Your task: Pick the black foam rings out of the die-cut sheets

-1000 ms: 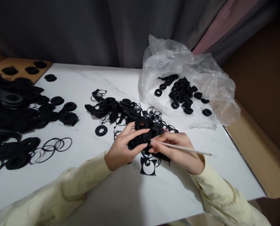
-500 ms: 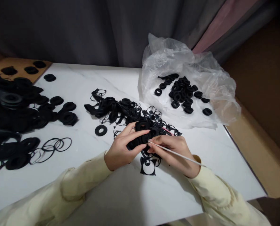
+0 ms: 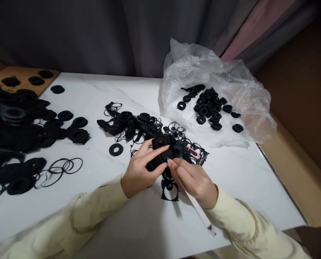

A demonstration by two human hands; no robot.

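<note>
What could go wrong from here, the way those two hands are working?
The right hand grips a thin white tool right by the left hand's thumb, so a slip might jab it. The black part looks held by the fingertips, so it could twist loose. The pink tool lies among black scraps and might get buried.

2 hands [image 3: 142, 168], 1 slim white tool [image 3: 196, 207], 1 pink looped item [image 3: 197, 156], 1 plastic bag [image 3: 246, 84], 1 lone flat ring [image 3: 111, 150]; piled black rings [image 3: 209, 108] overlap, uncountable.
</note>
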